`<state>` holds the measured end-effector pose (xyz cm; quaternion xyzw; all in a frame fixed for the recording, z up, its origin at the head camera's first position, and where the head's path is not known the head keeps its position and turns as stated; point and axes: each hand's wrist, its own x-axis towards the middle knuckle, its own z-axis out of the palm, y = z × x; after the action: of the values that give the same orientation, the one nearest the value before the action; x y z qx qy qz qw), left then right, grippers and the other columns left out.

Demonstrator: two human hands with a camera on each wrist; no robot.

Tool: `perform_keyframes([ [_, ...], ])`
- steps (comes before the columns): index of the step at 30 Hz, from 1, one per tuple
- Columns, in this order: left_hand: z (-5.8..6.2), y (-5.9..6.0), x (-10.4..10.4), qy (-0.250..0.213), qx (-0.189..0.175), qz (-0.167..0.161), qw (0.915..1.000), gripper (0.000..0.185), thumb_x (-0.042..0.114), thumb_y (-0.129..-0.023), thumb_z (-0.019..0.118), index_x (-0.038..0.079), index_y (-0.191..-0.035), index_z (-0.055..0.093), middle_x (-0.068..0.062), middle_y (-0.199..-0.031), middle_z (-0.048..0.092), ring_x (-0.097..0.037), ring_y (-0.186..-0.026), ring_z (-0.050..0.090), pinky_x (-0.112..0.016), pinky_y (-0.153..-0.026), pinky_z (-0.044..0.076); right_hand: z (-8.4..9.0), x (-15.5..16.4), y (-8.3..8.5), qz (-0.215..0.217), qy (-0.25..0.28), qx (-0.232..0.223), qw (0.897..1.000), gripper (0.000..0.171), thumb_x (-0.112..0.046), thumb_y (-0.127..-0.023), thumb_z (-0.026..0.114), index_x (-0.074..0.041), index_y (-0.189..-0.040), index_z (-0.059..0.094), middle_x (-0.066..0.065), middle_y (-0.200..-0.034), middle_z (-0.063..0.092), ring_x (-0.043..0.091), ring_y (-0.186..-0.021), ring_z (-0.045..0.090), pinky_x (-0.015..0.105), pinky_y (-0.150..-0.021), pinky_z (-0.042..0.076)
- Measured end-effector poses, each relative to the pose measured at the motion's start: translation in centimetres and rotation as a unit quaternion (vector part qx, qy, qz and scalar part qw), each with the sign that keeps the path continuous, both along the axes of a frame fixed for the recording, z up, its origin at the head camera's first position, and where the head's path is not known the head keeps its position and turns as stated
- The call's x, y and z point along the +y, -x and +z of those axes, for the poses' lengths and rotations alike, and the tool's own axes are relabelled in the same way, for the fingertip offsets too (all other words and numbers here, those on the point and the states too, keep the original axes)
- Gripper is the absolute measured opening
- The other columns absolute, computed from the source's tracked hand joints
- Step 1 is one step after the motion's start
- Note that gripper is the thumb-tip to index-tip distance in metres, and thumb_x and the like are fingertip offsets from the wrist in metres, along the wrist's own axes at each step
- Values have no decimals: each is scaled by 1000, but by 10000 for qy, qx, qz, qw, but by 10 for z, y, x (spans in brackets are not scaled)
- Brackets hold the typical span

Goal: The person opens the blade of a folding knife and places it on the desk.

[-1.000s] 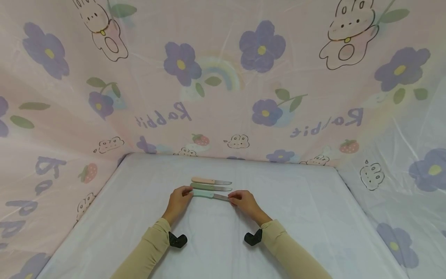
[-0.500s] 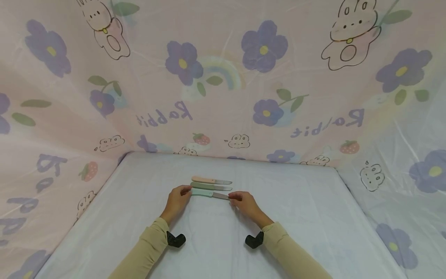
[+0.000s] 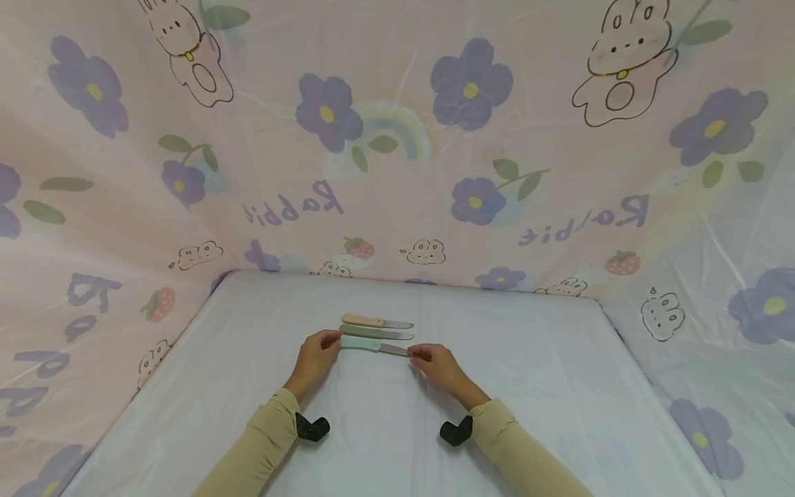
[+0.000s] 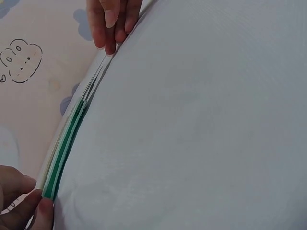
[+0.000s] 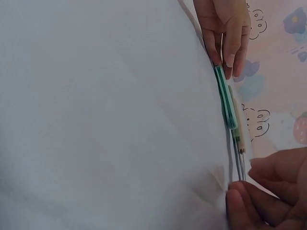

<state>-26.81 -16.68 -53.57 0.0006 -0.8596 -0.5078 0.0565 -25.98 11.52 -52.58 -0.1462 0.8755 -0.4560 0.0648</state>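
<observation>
A mint-handled folding knife [image 3: 361,343] is nearest the person of three unfolded knives in a row. My left hand [image 3: 319,353] pinches the end of its handle between thumb and fingertips. At the other end, my right hand [image 3: 438,362] holds the blade tip with thumb and index finger. The left wrist view shows the edge of the mint handle [image 4: 67,148] with a green groove along it. Just beyond lie an olive-green knife [image 3: 363,332] and a peach knife [image 3: 364,320], blades pointing right like the mint one.
The knives are on a white-covered table [image 3: 397,428]. A pale curtain [image 3: 397,186] printed with rabbits and flowers rises behind the table's far edge and along both sides. A black wrist camera [image 3: 457,431] sits on each wrist, below the beige sleeves.
My right hand has drawn slightly right and toward the person along the blade tip. My left hand has shifted a little left at the handle end. The other two knives stay in place.
</observation>
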Motion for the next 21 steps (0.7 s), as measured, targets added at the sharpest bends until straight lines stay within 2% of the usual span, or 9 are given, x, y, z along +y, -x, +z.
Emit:
perform_keyframes([
  [12,2,4,-2,-45,-28,-42,10000,23,8,-89,61,1,-111,65,-10,-109,64,-24,-99,58,-40,-86,47,-3,5,1,218,-62,167,9996,26,-14,-92,58,-4,-115,64,8,-111,64,23,-100,59,40,-86,48],
  [18,9,-3,-8,-30,238,-70,9997,23,10,-90,60,2,-111,64,-12,-111,63,-27,-104,56,-44,-90,45,-7,18,-3,137,50,691,9975,22,-8,-91,57,-3,-111,65,8,-104,66,21,-91,61,33,-74,52],
  [21,14,-6,-15,119,436,-101,9989,24,15,-93,57,5,-114,64,-10,-113,62,-26,-105,56,-44,-87,47,-4,29,-6,-66,61,683,9976,21,-7,-91,57,-4,-110,65,7,-105,65,20,-90,61,31,-72,52],
])
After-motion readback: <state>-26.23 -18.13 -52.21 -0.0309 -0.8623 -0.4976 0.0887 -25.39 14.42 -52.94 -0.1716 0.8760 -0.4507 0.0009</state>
